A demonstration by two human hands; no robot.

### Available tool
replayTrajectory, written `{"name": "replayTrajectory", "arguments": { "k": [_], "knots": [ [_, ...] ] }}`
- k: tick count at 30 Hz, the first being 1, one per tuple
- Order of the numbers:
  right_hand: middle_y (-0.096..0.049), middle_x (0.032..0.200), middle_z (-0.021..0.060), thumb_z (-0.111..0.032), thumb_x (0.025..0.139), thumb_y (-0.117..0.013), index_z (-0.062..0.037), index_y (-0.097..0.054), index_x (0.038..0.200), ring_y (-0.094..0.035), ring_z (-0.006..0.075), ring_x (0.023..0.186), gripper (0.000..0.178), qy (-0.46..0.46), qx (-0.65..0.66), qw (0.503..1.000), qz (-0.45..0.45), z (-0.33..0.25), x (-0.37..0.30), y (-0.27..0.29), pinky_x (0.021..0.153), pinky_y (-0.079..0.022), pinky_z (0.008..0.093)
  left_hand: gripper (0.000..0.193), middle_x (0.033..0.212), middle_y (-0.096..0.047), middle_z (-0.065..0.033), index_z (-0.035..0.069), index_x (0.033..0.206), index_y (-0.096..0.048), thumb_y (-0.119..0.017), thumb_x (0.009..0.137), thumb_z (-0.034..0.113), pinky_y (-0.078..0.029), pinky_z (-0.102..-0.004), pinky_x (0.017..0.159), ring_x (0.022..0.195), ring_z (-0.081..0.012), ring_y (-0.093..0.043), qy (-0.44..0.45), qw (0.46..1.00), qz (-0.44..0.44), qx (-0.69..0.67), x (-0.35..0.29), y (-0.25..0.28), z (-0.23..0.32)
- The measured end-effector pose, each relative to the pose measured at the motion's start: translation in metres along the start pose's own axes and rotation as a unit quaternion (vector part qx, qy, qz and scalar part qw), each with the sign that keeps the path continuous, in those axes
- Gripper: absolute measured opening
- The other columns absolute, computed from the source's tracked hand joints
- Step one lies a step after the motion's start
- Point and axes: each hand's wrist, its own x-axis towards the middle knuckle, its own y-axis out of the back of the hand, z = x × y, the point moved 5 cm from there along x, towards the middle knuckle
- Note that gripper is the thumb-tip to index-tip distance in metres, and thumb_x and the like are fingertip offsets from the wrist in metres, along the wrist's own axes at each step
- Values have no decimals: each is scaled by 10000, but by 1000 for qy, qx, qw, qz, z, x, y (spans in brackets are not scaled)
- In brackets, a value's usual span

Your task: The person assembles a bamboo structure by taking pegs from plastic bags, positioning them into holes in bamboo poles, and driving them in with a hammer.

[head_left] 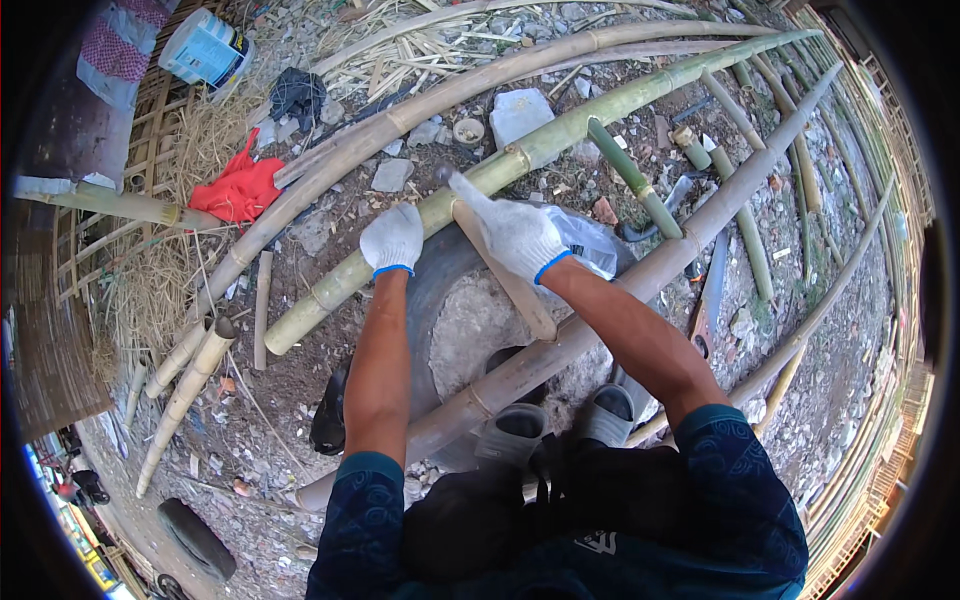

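Left hand (392, 240): white knit glove, blue cuff; closed over the green bamboo pole, fingertips hidden.

Right hand (515, 238): matching glove, above the pole just beyond the left; one slim part reaches toward a dark rounded object (443, 173). Blur conceals whether anything is gripped, so its state cannot be told.

Green bamboo pole (560, 135): long, noded, lying diagonally in front of the person, from near left to far right.

Flat bamboo piece (510, 280): below the right hand, spanning from the green pole to the grey-brown bamboo pole (720, 215).

Green bamboo length (635, 180): short, between the two poles.

Clear plastic bag (590, 240): beside the right wrist.

Handsaw (711, 290): on the ground, right, orange-brown handle nearest the person.

Red cloth or bag (238, 187): left, beside a pole end.

White-and-blue bucket (207, 50): far left, tipped.

Step, as judged: steadying the green pole while the right hand works at it. Next move seemingly calls for a firm left hold, with those fingers clear of the right hand's path.
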Motion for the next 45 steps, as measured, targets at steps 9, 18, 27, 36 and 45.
{"name": "replayTrajectory", "arguments": {
  "k": [9, 18, 27, 36, 45],
  "knots": [
    [-732, 1037, 307, -173, 1002, -518, -290, -281, 1669, -722, 472, 940, 718, -79, 7, 995, -62, 25, -2, -6, 872, -551, 577, 455, 1372, -623, -268, -47, 1411, -570, -637, 1020, 175, -440, -451, 1132, 1288, -401, -599, 51, 913, 261, -309, -158, 30, -144],
    [-721, 988, 290, -186, 1036, -520, -275, -303, 1665, -708, 454, 910, 671, 9, 37, 998, -41, 15, 22, -11, 814, -534, 538, 911, 1472, -578, -264, 7, 1592, -424, -838, 858, 354, -445, -404, 1126, 1314, -330, -591, 368, 880, -68, -294, -428, -131, -446],
    [-742, 1085, 258, -201, 1002, -579, -236, -325, 1654, -718, 438, 999, 701, -33, -93, 988, -120, 65, 15, 36, 871, -542, 521, 295, 1085, -751, -111, -16, 1179, -733, -595, 1026, 196, -565, -352, 853, 941, -212, -711, 374, 727, -83, -570, -342, -94, -351],
    [-758, 1072, 230, -266, 1033, -527, -162, -505, 1512, -738, 422, 995, 491, -105, -159, 982, -16, 158, -28, 100, 881, -564, 535, 390, 1161, -703, -100, -14, 1278, -677, -616, 1045, 294, -573, -365, 892, 1014, -211, -690, 279, 744, -54, -605, -281, 128, -247],
    [-738, 962, 278, -306, 952, -607, -41, -662, 1135, -723, 470, 930, 326, -164, -134, 975, 64, 249, -36, 155, 778, -546, 545, 454, 1247, -675, -128, 36, 1398, -637, -565, 1076, 348, -573, -420, 972, 1091, -253, -666, 227, 793, 18, -565, -176, 325, -161]
  ]
}}
